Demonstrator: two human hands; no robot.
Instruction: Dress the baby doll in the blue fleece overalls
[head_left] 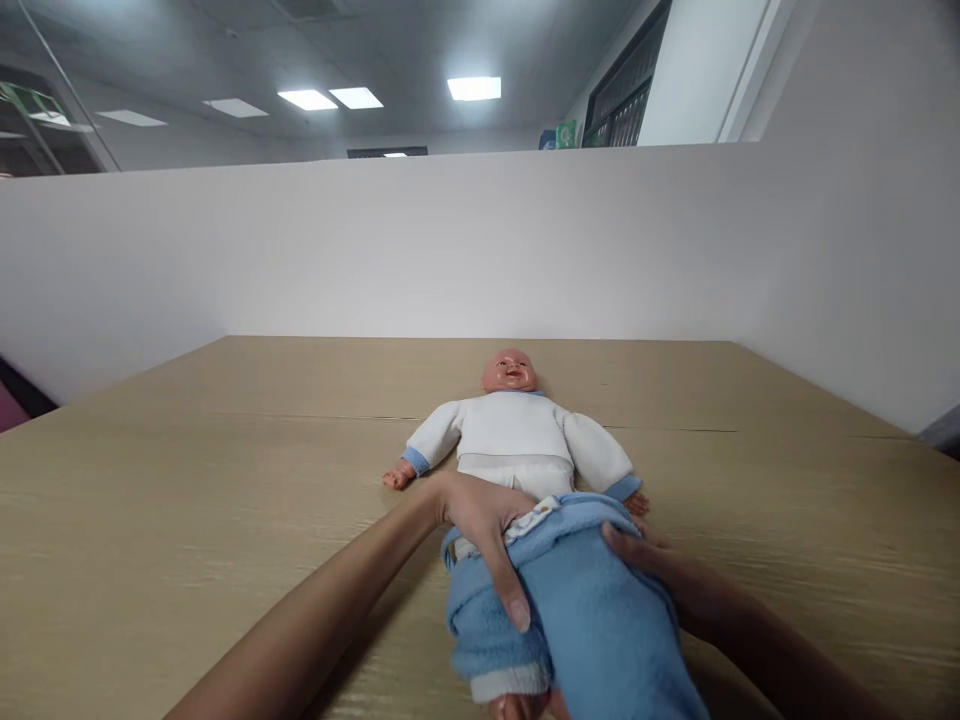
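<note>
Doll lies on its back just below and right of the frame's centre, head toward the top, lower body running down past the bottom edge. White top covers its torso and arms, both arms spread outward. Blue trousers sit low on its hips, bunched at lower centre and reaching the bottom edge, with a strip of printed white cloth showing at the waistband. Left hand grasps that waistband near the middle, thumb stretched down over the outside, fingers tucked out of sight within. Right hand grasps the trousers' right side, thumb on the cloth near the waistband, most fingers hidden; how firmly it holds, I cannot tell.

Wooden tabletop spreads broadly to the left and right of the doll, giving both elbows sideways room. Its far edge runs level across the frame, a little above the doll's head, against a white partition. Side edges slant outward toward lower left and lower right, well apart from the hands. A thin seam crosses the boards at the doll's shoulders.
</note>
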